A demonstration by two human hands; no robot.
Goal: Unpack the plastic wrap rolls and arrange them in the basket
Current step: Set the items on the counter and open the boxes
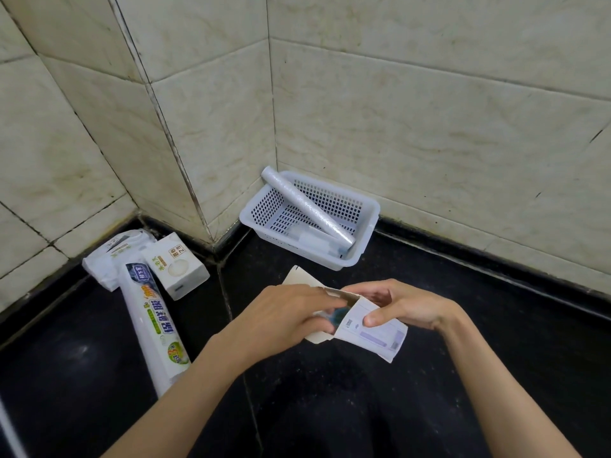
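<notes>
Both hands' fingers pinch an open box; left fingertips vanish inside, contents unclear

Perforated white plastic basket, matt cardboard box, glossy black counter, stained glazed wall tiles
</notes>
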